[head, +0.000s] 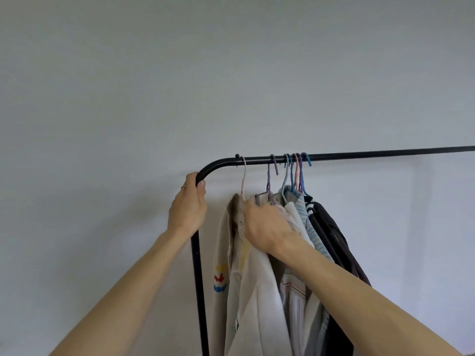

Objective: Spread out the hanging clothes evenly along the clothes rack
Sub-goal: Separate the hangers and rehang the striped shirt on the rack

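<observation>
A black metal clothes rack (385, 153) runs from a curved left corner out to the right edge. Several garments hang bunched near that corner on pastel hangers (293, 173). A cream garment (246, 291) with coloured marks hangs leftmost on a pink hanger (243, 176), apart from the others. Striped pale shirts (295, 299) follow, then dark clothes (331, 227) at the right of the bunch. My left hand (187, 206) grips the rack's curved corner post. My right hand (267, 227) reaches between the cream garment and the striped shirts, its fingers closed on the fabric near the collars.
A plain pale wall (231, 73) fills the background. The rack's upright post (200, 291) drops straight down under my left hand. The rail to the right of the bunch carries no hangers up to the frame edge.
</observation>
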Motion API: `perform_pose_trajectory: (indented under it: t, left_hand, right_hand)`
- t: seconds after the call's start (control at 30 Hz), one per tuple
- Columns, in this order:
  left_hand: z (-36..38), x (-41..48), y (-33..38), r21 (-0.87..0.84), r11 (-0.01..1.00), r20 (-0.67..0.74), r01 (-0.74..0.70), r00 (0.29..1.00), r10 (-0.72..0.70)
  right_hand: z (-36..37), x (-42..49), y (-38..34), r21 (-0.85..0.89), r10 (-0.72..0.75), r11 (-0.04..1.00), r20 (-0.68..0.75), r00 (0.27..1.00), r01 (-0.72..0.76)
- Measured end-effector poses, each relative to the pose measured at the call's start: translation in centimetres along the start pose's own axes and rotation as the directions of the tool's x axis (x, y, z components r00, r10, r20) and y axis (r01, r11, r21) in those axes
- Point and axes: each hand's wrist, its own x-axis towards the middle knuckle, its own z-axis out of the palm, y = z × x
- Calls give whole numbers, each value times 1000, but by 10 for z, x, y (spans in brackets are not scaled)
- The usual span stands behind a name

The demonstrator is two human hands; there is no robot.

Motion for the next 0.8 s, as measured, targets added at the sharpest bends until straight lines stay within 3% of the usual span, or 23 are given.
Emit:
perform_pose_trajectory:
  t: [0.53, 0.8]
  left_hand:
    - [3, -4, 4, 14, 1000, -67, 19, 998, -18]
    - [0, -7, 10, 46, 999, -57, 24, 998, -21]
  right_hand:
    - [20, 7, 0, 105, -72, 991, -125, 990, 85]
    - [17, -7, 1, 206, -41, 976, -150, 988, 72]
